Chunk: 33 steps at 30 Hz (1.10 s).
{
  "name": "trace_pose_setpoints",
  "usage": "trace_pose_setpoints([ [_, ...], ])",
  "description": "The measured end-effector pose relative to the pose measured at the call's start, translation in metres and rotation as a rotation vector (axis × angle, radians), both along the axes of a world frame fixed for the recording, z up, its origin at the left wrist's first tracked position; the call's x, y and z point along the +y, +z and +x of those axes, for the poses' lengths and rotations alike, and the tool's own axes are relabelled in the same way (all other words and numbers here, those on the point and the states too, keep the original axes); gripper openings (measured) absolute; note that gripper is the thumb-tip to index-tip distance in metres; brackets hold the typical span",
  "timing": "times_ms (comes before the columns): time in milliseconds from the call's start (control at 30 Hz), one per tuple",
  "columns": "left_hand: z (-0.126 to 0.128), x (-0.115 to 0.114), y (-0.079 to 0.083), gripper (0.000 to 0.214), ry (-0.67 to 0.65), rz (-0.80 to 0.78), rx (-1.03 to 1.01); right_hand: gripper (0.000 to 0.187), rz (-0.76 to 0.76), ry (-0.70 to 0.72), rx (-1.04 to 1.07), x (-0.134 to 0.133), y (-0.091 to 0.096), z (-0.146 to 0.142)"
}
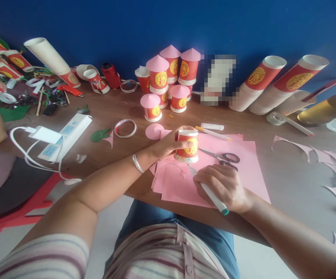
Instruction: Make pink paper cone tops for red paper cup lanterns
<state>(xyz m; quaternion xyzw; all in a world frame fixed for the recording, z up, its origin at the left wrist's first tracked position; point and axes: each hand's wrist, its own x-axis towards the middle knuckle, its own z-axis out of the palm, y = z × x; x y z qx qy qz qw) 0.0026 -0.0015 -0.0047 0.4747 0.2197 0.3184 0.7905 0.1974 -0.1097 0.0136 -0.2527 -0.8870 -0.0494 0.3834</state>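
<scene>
My left hand (172,144) is closed around a red paper cup (187,135) with a yellow round emblem, its wide white base ring at the bottom showing drawn marks. In my right hand (222,186) is a white marker (213,197) with a green end, its tip pointing at the cup's base, a small way off. Beneath both hands lie pink paper sheets (249,166). A pair of scissors (228,158) with dark handles rests on the sheets, just beyond my right hand. An orange-and-white pen (216,133) and a white cap-like tube (212,126) lie behind the cup.
Several red cups with pink cone roofs (158,71) stand at the back. Stacked paper cups (255,83) lean at the right. A power strip (66,137) with a charger sits left, near a tape ring (125,128). Pink paper scraps (319,155) lie at the right.
</scene>
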Motion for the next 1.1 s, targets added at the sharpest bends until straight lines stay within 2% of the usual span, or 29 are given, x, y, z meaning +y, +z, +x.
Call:
trace_pose_setpoints([
  [800,-0.0004,-0.0019,-0.0018,0.046,0.011,0.031,0.022,0.016,-0.085,-0.020,-0.044,0.0015,0.0042,-0.0014],
  [1100,0.0001,-0.0016,-0.0011,0.048,0.010,0.017,0.015,0.017,-0.055,-0.043,-0.035,0.0016,0.0027,-0.0006],
])
